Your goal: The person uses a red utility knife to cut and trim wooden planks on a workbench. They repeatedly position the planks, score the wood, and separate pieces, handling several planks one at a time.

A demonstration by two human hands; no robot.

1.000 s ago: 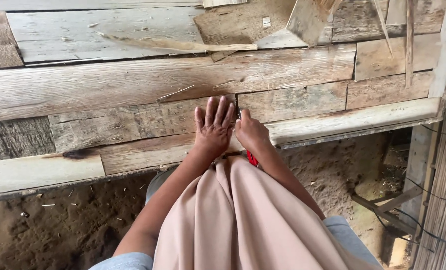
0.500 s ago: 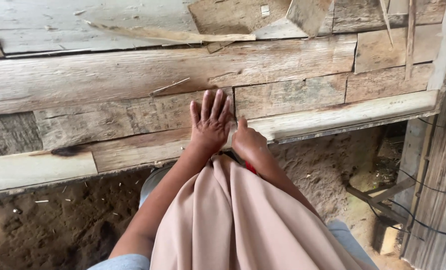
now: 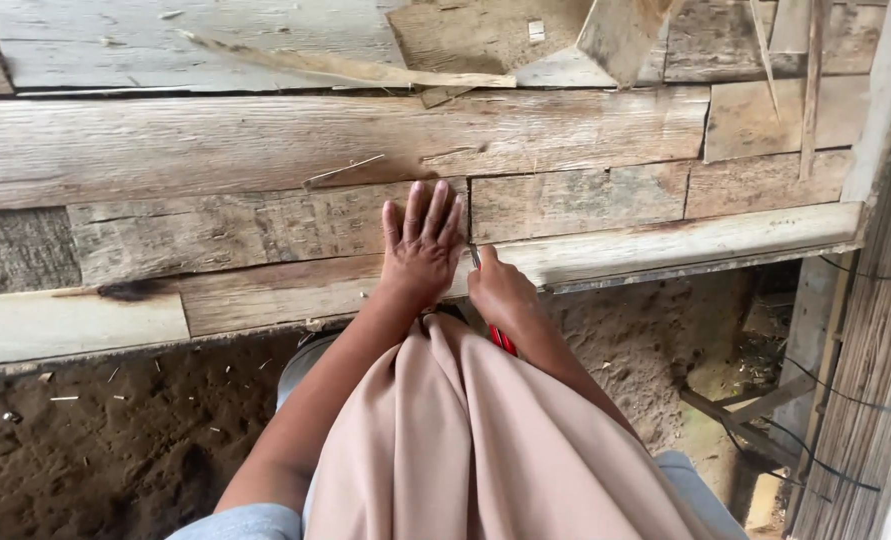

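Left hand (image 3: 422, 245) flat, fingers spread, pressing on the weathered plank (image 3: 265, 230) just left of its end joint. Right hand (image 3: 500, 292) just right of that joint, closed around a red-handled tool (image 3: 501, 340), metal tip (image 3: 474, 256) at the seam. Likely to slip toward the spread fingers if forced

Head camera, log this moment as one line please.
left hand: flat on plank | right hand: grips red-handled tool, tip at plank joint | below: dirt floor

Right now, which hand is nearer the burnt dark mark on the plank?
Left. The left hand lies flat on the planks, to the right of the burnt mark; the right hand, gripping a red-handled tool, sits farther right still.
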